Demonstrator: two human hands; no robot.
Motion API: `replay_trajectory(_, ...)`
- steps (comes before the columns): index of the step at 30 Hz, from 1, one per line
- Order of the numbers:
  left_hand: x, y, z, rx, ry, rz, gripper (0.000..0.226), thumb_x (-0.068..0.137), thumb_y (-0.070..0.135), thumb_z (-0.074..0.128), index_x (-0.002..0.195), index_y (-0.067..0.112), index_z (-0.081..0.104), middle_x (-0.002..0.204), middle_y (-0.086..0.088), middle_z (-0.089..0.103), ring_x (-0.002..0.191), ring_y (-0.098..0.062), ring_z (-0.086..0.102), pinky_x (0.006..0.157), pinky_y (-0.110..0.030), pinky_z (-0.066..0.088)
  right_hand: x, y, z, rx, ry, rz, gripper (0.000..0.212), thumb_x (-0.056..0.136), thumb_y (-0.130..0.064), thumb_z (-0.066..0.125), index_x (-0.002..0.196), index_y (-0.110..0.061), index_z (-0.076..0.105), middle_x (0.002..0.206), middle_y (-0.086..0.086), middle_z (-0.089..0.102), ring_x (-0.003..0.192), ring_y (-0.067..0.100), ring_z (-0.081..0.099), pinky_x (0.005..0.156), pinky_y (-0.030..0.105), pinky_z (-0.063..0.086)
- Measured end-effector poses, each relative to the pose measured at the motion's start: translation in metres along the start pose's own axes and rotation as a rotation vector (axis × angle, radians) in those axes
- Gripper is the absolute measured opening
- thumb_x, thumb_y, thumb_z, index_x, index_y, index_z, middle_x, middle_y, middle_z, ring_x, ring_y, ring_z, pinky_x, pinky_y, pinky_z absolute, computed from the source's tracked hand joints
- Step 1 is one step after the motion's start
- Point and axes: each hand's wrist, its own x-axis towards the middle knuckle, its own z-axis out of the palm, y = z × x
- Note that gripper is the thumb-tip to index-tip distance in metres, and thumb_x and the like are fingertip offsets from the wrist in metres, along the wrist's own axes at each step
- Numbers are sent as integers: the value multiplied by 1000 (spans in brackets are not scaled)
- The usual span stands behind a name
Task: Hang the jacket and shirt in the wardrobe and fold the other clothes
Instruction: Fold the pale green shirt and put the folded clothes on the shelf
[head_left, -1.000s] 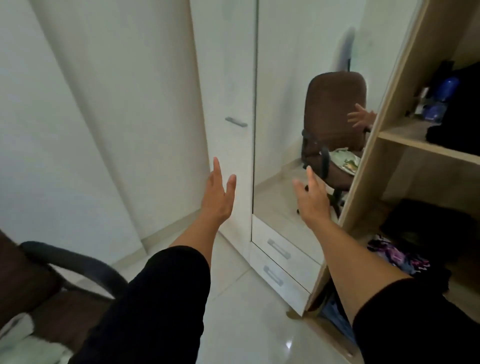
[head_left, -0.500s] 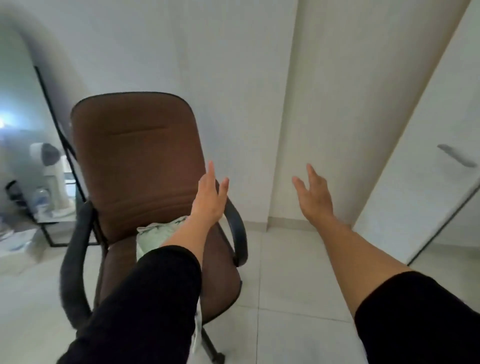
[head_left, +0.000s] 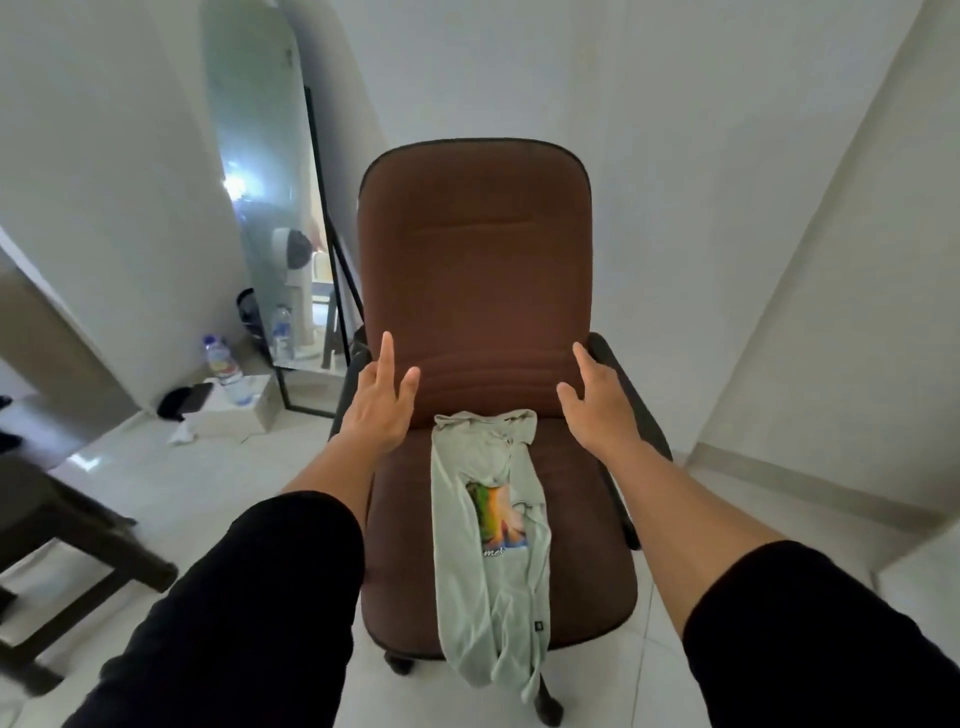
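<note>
Here, both hands (head_left: 376, 410) (head_left: 597, 410) outstretched, fingers (head_left: 386, 348) spread, seemingly above the T-shirt (head_left: 488, 545).

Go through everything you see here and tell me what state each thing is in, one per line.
left hand: open, fingers spread, holding nothing
right hand: open, holding nothing
green T-shirt: unfolded, crumpled lengthwise on the seat, hem hanging over the front edge
brown chair: upright, facing the person
water bottle: upright, capped
standing mirror: leaning against the wall
</note>
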Motion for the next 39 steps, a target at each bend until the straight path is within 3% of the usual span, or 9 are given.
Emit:
replay_trajectory(10, 62, -38, 73, 29, -235, -84, 63, 97, 52, 25, 148, 37, -10, 152, -10, 23, 135, -30, 33, 106, -44, 32, 74, 42, 75, -92, -146, 106, 54, 99, -25, 38, 148, -31, 19, 147, 7, 32, 130, 26, 42, 105, 42, 40)
replay_trajectory(16, 117, -61, 158, 57, -361, -224, 61, 97, 53, 23, 149, 39, -7, 153, -7, 20, 136, -31, 32, 106, -43, 31, 149, 104, 140, -146, -346, 156, 53, 98, -21, 38, 148, -29, 21, 147, 6, 31, 132, 27, 37, 108, 42, 33)
replay_trajectory(19, 147, -82, 214, 71, -428, -311, 61, 96, 55, 25, 148, 43, -5, 149, -10, 26, 130, -33, 39, 107, -44, 33, 185, 145, 176, -174, -465, 197, 53, 98, -20, 39, 148, -29, 23, 147, 7, 32, 129, 27, 41, 104, 42, 37)
replay_trajectory(28, 219, -129, 335, 214, -635, -346, 58, 99, 42, 34, 149, 40, 4, 151, -8, 23, 137, -27, 31, 110, -45, 32, 236, 214, 273, -145, -721, 210, 49, 93, -12, 43, 140, -22, 41, 134, 12, 50, 123, 28, 48, 100, 36, 42)
replay_trajectory(33, 243, -135, 383, 296, -663, -256, 56, 97, 25, 45, 146, 40, 23, 153, 1, 19, 137, -21, 31, 109, -41, 34, 245, 233, 305, -84, -714, 309, 47, 92, -16, 52, 138, -20, 44, 130, 13, 53, 121, 28, 50, 98, 32, 40)
replay_trajectory(36, 244, -132, 402, 345, -629, -223, 57, 93, 22, 53, 143, 38, 32, 154, 8, 14, 140, -16, 21, 111, -41, 30, 241, 244, 315, -16, -602, 382, 51, 85, -17, 62, 134, -15, 46, 124, 13, 58, 115, 26, 54, 96, 32, 43)
replay_trajectory(39, 241, -131, 414, 347, -577, -213, 51, 88, 21, 62, 135, 35, 45, 151, 5, 21, 139, -17, 23, 109, -39, 31, 237, 248, 320, 59, -564, 505, 47, 81, -21, 70, 123, -11, 51, 113, 10, 64, 106, 23, 60, 86, 28, 46)
